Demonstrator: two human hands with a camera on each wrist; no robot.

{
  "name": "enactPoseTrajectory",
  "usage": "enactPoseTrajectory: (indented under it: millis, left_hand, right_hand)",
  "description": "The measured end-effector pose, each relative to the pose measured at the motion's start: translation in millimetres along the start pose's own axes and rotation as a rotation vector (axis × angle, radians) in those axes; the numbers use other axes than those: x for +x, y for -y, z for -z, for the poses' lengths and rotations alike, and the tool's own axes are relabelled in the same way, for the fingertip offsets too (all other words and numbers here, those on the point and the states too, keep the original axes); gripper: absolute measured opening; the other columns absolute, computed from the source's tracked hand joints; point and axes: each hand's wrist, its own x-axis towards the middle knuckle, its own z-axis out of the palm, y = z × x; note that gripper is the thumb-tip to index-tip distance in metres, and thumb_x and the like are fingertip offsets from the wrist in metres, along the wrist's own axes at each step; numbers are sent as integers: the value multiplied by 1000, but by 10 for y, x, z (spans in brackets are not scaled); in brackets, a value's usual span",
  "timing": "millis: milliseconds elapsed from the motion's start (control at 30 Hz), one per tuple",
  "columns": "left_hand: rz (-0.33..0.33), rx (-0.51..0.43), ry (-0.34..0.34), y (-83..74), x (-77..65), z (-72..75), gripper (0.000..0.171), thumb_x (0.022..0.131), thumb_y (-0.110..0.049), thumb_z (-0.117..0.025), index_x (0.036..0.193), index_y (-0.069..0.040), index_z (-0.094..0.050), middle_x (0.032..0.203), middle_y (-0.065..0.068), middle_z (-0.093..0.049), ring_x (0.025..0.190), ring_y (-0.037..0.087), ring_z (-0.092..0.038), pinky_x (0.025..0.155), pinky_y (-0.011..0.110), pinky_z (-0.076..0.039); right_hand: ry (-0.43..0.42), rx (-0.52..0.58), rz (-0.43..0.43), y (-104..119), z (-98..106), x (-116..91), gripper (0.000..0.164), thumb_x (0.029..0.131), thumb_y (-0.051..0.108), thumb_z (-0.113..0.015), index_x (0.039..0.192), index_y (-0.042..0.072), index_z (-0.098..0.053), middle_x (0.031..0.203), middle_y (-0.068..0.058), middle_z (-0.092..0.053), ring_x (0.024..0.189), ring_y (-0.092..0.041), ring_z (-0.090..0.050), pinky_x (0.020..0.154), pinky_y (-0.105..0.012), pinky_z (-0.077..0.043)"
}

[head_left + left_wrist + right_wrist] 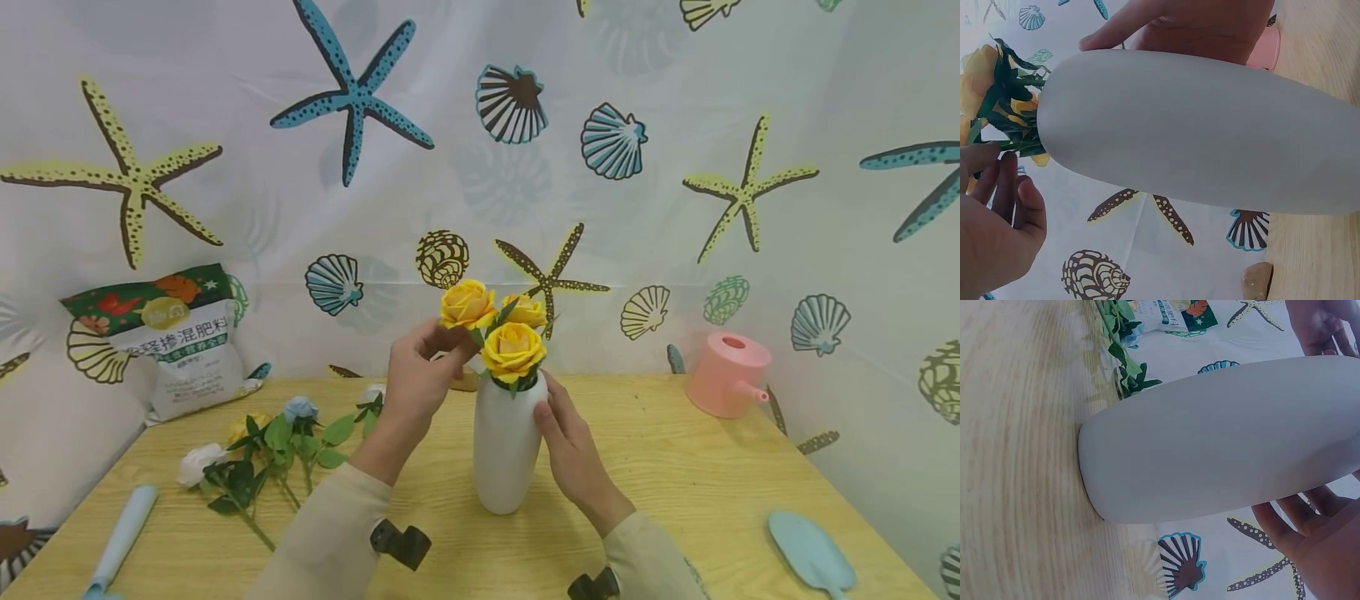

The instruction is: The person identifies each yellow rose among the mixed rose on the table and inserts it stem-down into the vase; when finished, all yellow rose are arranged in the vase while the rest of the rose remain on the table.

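A tall white vase [507, 446] stands upright on the table, with several yellow roses [514, 352] in its mouth. My left hand [423, 375] is at the flowers' left side, just above the rim. In the left wrist view, its thumb and fingertips [1007, 159] pinch a green rose stem close to the vase mouth. With thumb in front and fingers behind, my right hand [566, 437] grips the vase's upper right side. The right wrist view shows the vase [1210, 447] with its base on the wood and the right-hand fingers [1279, 528] against its wall.
Loose white, blue and yellow roses [277, 446] lie at the left of the table [652, 475]. Behind them leans a fertilizer bag [191, 350]. A blue-handled tool [123, 533] lies front left, a pink watering can [726, 375] back right, a blue scoop [810, 550] front right.
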Motion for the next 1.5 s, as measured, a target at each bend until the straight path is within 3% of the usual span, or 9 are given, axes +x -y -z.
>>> enactPoseTrajectory:
  millis: [167,367,500,800,1000,1200,1333,1500]
  left_hand:
    - [10,-14,-8,-22,21,-41,18,92,-3,-69,110,0,-72,95,10,-68,82,13,-58,65,21,-51]
    - [72,-24,-23,27,63,-125,7,91,0,-65,94,1,-71,82,2,-61,78,15,-54,61,24,-48]
    - [79,-22,-30,80,74,-157,6,90,1,-65,87,2,-71,77,1,-61,75,15,-53,59,26,-47]
    - [156,-15,9,156,24,-9,14,96,-8,-67,106,-1,-74,90,4,-65,75,16,-54,60,22,-48]
    - [161,43,-47,295,-90,263,15,95,-17,-72,106,-8,-75,90,0,-68,80,17,-57,58,20,-47]
    - [143,120,-135,451,-301,658,18,96,-16,-71,109,-4,-72,83,-7,-67,70,9,-61,56,23,-49]
    - [226,231,-150,538,-419,959,21,99,-19,-67,113,-5,-69,84,-6,-67,69,9,-64,56,24,-49]
    - [368,424,-148,656,-542,1316,28,100,-26,-61,118,-5,-67,100,10,-71,72,15,-68,60,29,-49]
  right_hand:
    - [-3,-10,-14,-1,-1,-6,50,112,28,-34,159,16,-26,163,-16,-33,149,-40,-34,117,-64,-29]
    - [4,-9,-12,16,-2,-4,49,112,29,-34,159,18,-26,163,-14,-33,148,-40,-35,117,-64,-30]
    - [5,-9,-8,17,-2,-1,49,112,29,-34,159,19,-27,162,-15,-34,148,-41,-36,116,-65,-31]
    - [-3,-17,-29,-4,-35,-6,50,112,32,-32,160,20,-25,164,-12,-33,149,-39,-35,116,-63,-32]
    - [-5,-30,-14,6,-22,-2,49,112,30,-32,159,18,-26,163,-14,-33,148,-41,-35,115,-64,-32]
    - [2,-24,-9,17,-11,-5,49,112,28,-32,160,18,-26,163,-15,-33,148,-41,-36,116,-64,-32]
    - [2,-24,-13,19,-17,-12,49,112,29,-32,160,18,-25,164,-14,-32,148,-41,-35,116,-64,-32]
    - [8,-17,-14,4,-27,-7,49,112,30,-31,160,18,-25,163,-14,-32,148,-41,-36,115,-64,-33]
